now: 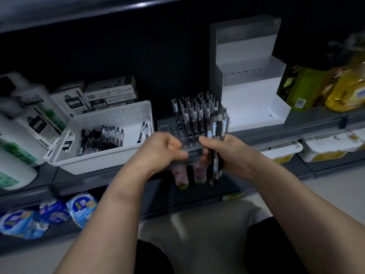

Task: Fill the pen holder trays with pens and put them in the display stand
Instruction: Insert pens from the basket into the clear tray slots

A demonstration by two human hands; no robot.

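Right hand (227, 153) clutches spare pens (217, 129), tray (170, 128) just past its fingertips for quick filling imo; left hand (164, 149) curled at tray's edge, grip unclear.

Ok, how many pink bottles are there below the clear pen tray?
2. One pink-labelled bottle stands below the left hand; the other is next to it, left of the black pens gripped by the right hand. Others may be hidden.

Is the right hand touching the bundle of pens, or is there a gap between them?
Touching. The head view shows the right hand with its fingers curled round the bundle of pens.
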